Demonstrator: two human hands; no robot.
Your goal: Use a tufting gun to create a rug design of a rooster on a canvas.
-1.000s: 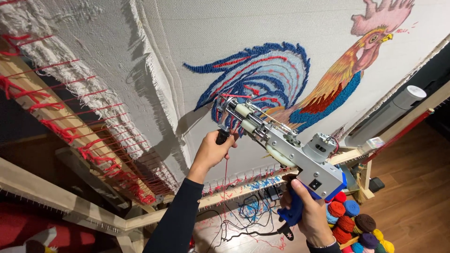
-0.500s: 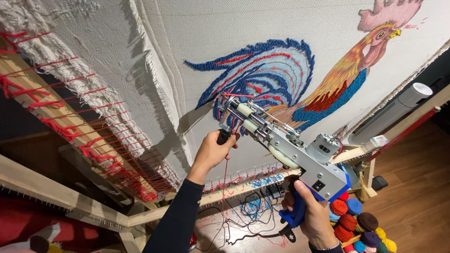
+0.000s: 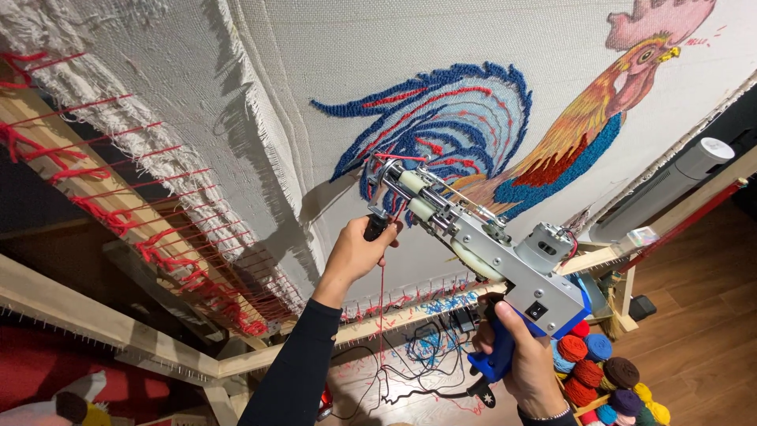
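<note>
Tufting gun (image 3: 481, 244) angles up-left into the rooster's blue tail (image 3: 449, 118), left hand (image 3: 359, 252) clenched on its front handle nearest the cloth, right hand (image 3: 520, 355) grasping the blue rear grip.

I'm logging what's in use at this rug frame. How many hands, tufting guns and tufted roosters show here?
hands: 2 (left hand, right hand)
tufting gun: 1
tufted rooster: 1
Total: 4
</note>
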